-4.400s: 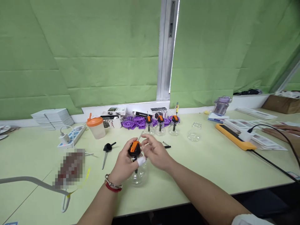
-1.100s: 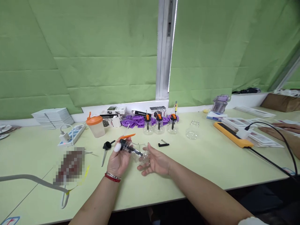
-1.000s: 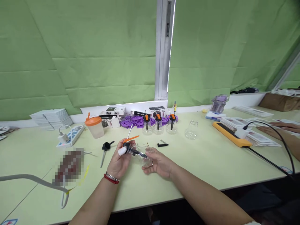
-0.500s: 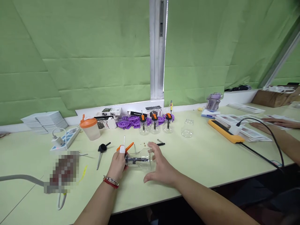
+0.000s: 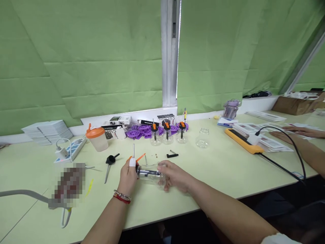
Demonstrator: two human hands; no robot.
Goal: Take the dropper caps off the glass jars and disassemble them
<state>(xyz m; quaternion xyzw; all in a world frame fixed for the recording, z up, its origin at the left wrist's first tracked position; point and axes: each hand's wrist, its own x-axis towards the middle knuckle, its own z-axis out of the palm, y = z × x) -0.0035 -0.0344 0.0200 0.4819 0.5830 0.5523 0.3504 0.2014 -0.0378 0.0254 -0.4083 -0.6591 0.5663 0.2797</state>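
A clear glass bottle [image 5: 151, 179] lies sideways between my hands, with a dark tube inside it. My left hand [image 5: 129, 174] is closed round its black and orange top [image 5: 138, 158], from which a metal rod [image 5: 133, 150] points up; the fingers hide much of that top. Wrapped round the wide base of the bottle is my right hand [image 5: 175, 174]. Just beyond lie a small black part [image 5: 172, 156], a spring [image 5: 173, 151] and a screw [image 5: 146, 159]. A black part with a lever [image 5: 110, 160] rests left of my left hand.
Several upright bottles with orange and black tops [image 5: 167, 134] stand before purple plastic parts [image 5: 138, 132]. A topless glass bottle [image 5: 202, 139] stands to their right. An orange-lidded cup [image 5: 97, 139] is at left. An orange power strip [image 5: 243, 142] and another person's hands [image 5: 281, 137] are at right.
My right hand has closed from a spread pose onto the base of the glass bottle. The left hand keeps its hold on the top and has barely moved.
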